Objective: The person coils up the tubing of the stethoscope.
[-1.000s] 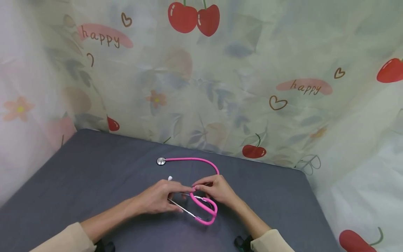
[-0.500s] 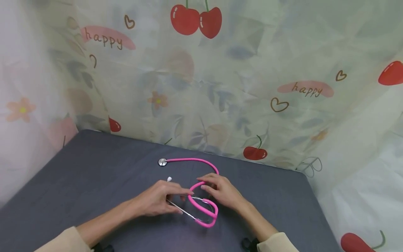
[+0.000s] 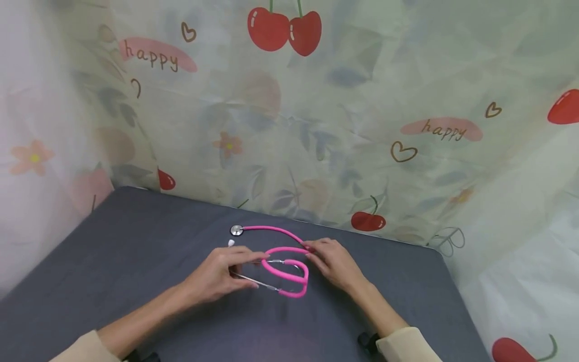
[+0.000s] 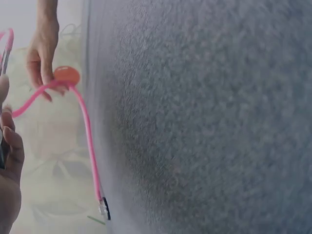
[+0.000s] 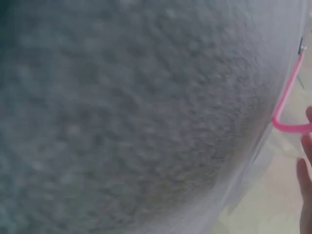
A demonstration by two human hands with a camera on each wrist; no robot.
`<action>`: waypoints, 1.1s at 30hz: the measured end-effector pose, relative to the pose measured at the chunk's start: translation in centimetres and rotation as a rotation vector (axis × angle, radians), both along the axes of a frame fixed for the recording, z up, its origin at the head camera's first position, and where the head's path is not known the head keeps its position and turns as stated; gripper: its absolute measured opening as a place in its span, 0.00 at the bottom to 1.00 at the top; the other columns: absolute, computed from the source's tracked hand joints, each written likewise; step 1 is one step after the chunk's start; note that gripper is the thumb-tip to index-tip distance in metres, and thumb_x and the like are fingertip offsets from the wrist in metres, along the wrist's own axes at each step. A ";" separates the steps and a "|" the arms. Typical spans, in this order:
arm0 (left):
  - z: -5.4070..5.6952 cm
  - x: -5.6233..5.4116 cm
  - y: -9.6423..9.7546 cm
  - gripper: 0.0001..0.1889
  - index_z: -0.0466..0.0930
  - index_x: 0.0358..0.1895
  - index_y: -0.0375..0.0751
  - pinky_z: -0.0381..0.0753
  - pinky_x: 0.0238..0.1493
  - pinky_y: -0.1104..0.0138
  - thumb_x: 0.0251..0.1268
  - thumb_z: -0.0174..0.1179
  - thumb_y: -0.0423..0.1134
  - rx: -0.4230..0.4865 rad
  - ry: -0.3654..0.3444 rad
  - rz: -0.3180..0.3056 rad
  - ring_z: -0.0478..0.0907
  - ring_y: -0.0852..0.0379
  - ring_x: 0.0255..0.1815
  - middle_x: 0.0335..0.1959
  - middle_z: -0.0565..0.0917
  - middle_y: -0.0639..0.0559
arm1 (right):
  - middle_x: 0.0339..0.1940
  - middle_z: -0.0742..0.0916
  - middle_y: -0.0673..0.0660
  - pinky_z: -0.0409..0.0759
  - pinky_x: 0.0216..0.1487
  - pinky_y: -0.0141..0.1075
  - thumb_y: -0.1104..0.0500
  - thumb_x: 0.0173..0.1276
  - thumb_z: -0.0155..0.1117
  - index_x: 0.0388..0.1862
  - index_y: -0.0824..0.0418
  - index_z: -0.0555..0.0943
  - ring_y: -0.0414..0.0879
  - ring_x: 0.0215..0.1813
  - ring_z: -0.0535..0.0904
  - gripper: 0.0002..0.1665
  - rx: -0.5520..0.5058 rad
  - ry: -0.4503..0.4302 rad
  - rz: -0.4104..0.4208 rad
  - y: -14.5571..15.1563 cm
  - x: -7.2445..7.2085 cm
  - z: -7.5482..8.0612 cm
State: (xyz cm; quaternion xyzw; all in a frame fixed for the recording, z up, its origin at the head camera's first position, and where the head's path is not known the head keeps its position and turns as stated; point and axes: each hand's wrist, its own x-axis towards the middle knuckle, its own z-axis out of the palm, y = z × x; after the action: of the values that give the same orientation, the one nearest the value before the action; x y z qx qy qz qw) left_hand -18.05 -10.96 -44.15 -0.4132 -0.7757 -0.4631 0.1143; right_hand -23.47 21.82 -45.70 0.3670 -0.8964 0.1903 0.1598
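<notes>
A stethoscope with pink tubing [image 3: 271,227] spans both hands. My left hand [image 3: 221,274] grips its metal ear tubes, and the pink loop sticks out to the right of the fingers. One white ear tip [image 3: 231,243] shows beyond that hand; the other is hidden. My right hand [image 3: 336,264] pinches the tubing between thumb and fingers where it bends. In the left wrist view the right hand [image 4: 43,56] has the tubing rising to its fingertips. The round metal chest piece [image 3: 236,230] lies at the far end of the tubing, on the grey surface.
A grey cloth-covered table [image 3: 149,236] lies under the hands. Behind it hangs a printed curtain [image 3: 289,125] with cherries and hearts, and more of this fabric closes off both sides. The table's back edge runs just beyond the chest piece.
My left hand has moved up and slightly left with the ear tubes and loop. The right hand has shifted right and away along the tubing, its fingers loosening, then closing on it again.
</notes>
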 end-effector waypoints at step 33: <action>0.4 -1.3 -0.8 0.36 0.79 0.64 0.55 0.70 0.16 0.71 0.46 0.79 0.40 -0.020 -0.044 0.275 0.67 0.69 0.14 0.24 0.80 0.65 | 0.29 0.81 0.45 0.72 0.30 0.27 0.64 0.62 0.73 0.44 0.60 0.87 0.36 0.29 0.71 0.11 -0.108 -0.174 0.251 -2.8 2.6 1.0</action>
State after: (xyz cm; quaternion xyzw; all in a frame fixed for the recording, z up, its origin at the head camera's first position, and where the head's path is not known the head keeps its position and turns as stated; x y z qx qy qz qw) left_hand -19.34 -11.75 -43.70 -0.2937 -0.8320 -0.4442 0.1557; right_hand -20.85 19.07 -44.70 0.4491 -0.8425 0.2875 0.0761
